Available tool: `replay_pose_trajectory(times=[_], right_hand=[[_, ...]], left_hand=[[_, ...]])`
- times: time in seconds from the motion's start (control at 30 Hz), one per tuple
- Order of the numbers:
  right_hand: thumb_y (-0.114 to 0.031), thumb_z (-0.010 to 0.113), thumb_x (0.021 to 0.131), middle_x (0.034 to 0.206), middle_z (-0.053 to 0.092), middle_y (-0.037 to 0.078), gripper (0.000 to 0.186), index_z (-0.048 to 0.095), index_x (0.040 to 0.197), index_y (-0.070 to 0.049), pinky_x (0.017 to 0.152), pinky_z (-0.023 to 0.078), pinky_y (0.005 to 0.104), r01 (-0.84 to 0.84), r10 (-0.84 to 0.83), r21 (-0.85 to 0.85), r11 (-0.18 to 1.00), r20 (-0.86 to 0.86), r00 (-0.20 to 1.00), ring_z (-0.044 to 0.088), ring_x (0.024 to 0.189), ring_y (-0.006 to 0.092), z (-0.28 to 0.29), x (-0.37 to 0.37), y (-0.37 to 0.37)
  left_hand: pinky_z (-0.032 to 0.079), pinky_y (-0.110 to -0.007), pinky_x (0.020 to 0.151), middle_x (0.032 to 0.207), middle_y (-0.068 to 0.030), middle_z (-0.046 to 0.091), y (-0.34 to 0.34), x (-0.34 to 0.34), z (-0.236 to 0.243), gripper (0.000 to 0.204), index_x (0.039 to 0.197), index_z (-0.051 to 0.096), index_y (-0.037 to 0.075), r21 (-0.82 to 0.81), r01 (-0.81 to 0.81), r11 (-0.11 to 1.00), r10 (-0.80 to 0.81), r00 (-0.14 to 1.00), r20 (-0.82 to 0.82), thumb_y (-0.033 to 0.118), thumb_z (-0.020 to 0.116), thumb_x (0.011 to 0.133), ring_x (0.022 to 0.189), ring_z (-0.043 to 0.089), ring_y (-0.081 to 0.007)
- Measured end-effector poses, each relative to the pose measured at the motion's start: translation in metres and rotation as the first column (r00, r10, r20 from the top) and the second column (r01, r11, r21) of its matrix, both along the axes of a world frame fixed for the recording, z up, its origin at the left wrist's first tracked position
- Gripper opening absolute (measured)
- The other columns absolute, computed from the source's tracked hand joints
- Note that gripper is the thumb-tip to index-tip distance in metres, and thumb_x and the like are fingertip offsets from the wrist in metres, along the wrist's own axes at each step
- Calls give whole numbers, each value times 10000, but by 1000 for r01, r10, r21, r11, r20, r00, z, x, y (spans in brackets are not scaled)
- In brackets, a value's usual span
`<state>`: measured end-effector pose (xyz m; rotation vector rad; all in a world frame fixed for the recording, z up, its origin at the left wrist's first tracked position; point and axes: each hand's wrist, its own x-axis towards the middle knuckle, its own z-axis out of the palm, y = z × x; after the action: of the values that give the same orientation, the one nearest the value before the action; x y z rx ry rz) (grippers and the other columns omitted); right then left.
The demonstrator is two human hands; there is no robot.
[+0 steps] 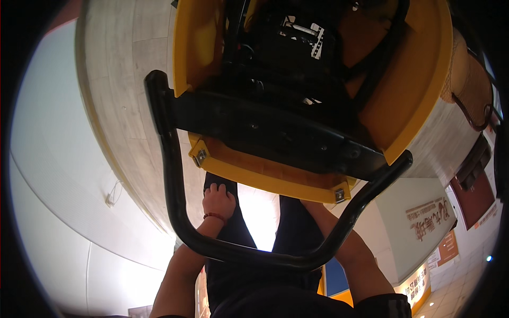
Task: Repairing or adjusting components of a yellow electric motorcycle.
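Observation:
In front of me stands a machine with a yellow housing (424,79) and a black inner frame. A bent black tube handle (177,196) loops from it toward my lap. Below its black crossbar (265,124) hangs a yellow panel (265,172) with a metal latch at each end. My left hand (218,202) rests on my left knee in dark trousers, fingers laid over the cloth, holding nothing. A red bead bracelet (214,216) circles that wrist. My right hand (312,208) reaches my other leg behind the panel; its fingers are hidden.
Light wood-look flooring (119,85) runs beneath the machine. At the left is a white wall (47,143) with a small white cable (112,193). To the right are a tan woven seat (466,74), a dark red panel (471,199) and a lettered wall (397,228).

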<state>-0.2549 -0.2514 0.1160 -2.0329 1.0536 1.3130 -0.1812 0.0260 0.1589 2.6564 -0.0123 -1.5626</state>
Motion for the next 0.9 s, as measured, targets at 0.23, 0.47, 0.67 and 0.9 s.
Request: replay_pose_trajectory(times=[0.23,0.47,0.67,0.9], right_hand=[[-180,515,781,938,596,233,253,595,953,-13,760,484,395,-1,1,-2,1000,-20,1000,597,862,339,3,8,-3],[-194,499,795,971,587,229,271,580,991,-25,774,479,395,42,-38,-70,997,66,997,590,886,336,20,40,-45],[-206,485,807,1000,579,226,287,568,1023,-35,786,475,396,122,-56,-211,970,291,955,584,907,333,51,108,-131],[-221,469,821,1033,569,222,307,553,1060,-48,800,470,396,174,-35,-289,941,431,902,576,932,329,77,156,-191]], left_hand=[[488,-431,733,953,-167,529,1,1,1,218,901,573,30,10,-1,1000,1,1000,-15,200,536,769,890,536,-338],[486,-430,729,962,-169,529,4,-2,-1,222,907,571,29,-3,-19,1000,19,1000,-18,204,528,776,885,535,-339],[487,-436,723,967,-168,529,9,0,0,226,915,570,29,-19,-28,999,28,999,-16,205,527,779,891,533,-341],[489,-446,725,975,-166,525,3,9,4,233,924,570,32,14,-4,1000,4,1000,-9,213,520,785,904,533,-345]])
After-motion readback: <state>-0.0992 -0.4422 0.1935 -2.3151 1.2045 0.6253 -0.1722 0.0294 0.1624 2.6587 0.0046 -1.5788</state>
